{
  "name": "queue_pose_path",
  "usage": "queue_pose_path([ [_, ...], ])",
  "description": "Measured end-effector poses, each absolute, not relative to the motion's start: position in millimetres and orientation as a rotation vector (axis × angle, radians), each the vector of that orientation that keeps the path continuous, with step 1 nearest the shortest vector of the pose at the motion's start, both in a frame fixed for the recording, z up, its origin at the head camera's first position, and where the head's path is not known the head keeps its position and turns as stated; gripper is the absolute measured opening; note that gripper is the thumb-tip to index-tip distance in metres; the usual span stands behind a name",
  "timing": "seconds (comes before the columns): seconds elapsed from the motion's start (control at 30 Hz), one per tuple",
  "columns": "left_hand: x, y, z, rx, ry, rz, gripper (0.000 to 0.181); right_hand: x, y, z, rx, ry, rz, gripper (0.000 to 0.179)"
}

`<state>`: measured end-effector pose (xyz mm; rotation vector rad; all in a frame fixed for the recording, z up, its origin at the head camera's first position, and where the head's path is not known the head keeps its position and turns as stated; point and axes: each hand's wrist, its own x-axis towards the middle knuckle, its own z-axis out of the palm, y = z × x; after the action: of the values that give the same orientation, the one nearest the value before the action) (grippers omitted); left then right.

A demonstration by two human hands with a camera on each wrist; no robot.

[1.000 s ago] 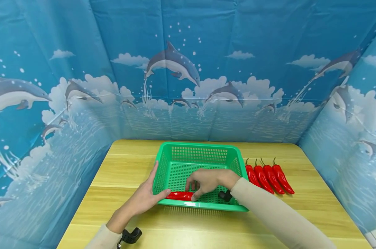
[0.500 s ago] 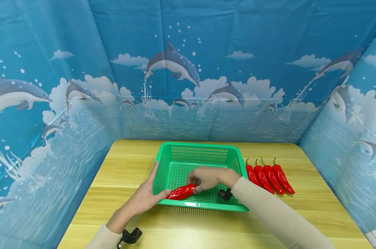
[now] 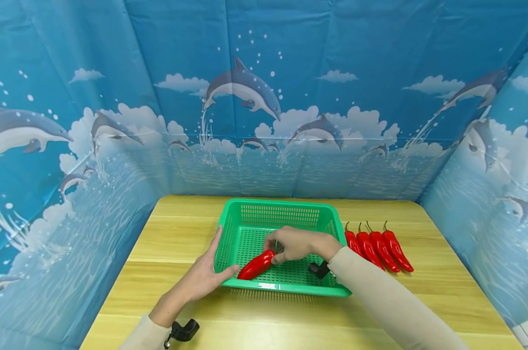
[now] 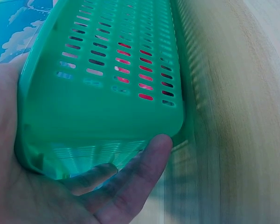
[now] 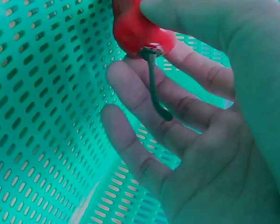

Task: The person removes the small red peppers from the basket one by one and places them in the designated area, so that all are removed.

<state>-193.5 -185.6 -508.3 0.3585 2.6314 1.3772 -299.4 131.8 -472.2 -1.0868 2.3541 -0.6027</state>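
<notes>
In the head view, a glossy red chili pepper [image 3: 256, 266] lies slantwise inside a green plastic basket [image 3: 285, 202], near its front left corner. My right hand [image 3: 295, 244] reaches into the basket and pinches the pepper's thick end between thumb and fingers. The right wrist view shows its dark green stem [image 5: 153, 84] hanging over the lower fingers. My left hand [image 3: 202, 277] holds the basket's front left corner, thumb over the front rim. Seen from the left wrist, the fingers lie along the basket's outer wall [image 4: 98, 116], and red shows through its slots.
Several red chili peppers [image 3: 377, 248] lie in a row on the wooden table [image 3: 185, 243], right of the basket, stems pointing away. A blue dolphin-printed curtain [image 3: 255, 165] stands behind the table and at both sides.
The pepper's stem end has lifted and swung away from the front wall, so it now lies slanted. My right hand moved slightly away from me with it. The left hand stayed put.
</notes>
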Motion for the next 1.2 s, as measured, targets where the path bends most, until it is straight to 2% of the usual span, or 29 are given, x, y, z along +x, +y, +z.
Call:
queue_pose_path([
  [0.43,-196,-185,-508,0.361,2.622,1.376,0.117,-299,138,-462,-1.115,2.377,-0.717,0.02],
  [1.2,-193,-185,-510,0.358,2.62,1.379,0.116,-288,159,-448,-1.111,2.456,-0.906,0.034],
])
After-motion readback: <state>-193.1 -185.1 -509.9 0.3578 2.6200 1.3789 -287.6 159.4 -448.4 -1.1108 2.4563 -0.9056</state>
